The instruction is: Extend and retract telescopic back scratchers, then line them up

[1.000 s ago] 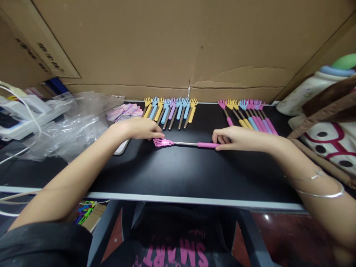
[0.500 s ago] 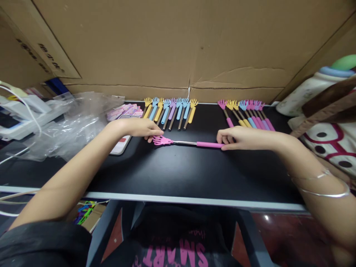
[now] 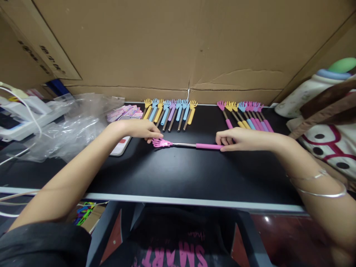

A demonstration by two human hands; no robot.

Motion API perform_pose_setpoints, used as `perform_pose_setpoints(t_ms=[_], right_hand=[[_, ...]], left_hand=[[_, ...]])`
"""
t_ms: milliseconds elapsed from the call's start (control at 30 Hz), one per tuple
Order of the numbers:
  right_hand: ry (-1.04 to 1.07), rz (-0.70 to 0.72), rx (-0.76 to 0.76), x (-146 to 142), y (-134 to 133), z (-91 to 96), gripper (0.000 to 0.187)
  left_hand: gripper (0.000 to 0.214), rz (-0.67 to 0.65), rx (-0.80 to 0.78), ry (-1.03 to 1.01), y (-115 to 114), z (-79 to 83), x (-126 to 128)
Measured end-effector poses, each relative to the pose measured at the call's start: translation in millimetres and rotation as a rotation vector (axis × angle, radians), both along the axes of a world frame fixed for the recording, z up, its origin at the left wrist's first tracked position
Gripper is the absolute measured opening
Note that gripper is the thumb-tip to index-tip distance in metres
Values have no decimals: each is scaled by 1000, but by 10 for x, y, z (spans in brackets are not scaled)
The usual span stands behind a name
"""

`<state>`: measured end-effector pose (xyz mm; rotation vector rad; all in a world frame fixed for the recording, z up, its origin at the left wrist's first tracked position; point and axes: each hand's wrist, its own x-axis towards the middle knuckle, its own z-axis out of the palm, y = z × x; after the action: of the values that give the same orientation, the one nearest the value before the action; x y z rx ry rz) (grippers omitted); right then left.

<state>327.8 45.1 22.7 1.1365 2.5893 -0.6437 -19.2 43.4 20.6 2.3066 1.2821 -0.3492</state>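
Note:
A pink back scratcher [image 3: 208,146] with a hand-shaped head, a bare metal rod and a pink grip lies level across the black desk [image 3: 178,178]. At its clawed head, my left hand [image 3: 144,130] is closed, fingertips pinching the prongs. My right hand [image 3: 230,139] is closed around the end of the pink grip, fingers curled. Behind, to the left, stands a row of back scratchers [image 3: 171,111] in yellow, blue and purple. A second row of back scratchers [image 3: 247,115], in pink, yellow, blue and purple, lies behind my right hand.
A phone [image 3: 119,147] lies partly under my left wrist, beside pink packets [image 3: 125,112]. Crumpled clear plastic bags [image 3: 75,126] and a white power strip [image 3: 27,118] with cables occupy the left. A bottle [image 3: 300,91] and a bag [image 3: 328,144] stand at right. Cardboard [image 3: 167,44] walls the back.
Both hands keep their hold on the pink back scratcher, which stays almost in the same place. Only a very slight shift of the view shows.

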Motion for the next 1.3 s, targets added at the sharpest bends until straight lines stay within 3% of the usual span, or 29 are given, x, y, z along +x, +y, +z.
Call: perform_pose_setpoints(t_ms=[433,733,1300], right_hand=[[-5,-6,-13,11,-10,6,27],[-32,-24,-69,9,10,13,31],[-46,-39,-42,-29,-33,50,30]], left_hand=[[47,3,75,58,-23,-3,22],[47,38,55,118,-35,16,35],[45,74,67,145,-67,39,83]])
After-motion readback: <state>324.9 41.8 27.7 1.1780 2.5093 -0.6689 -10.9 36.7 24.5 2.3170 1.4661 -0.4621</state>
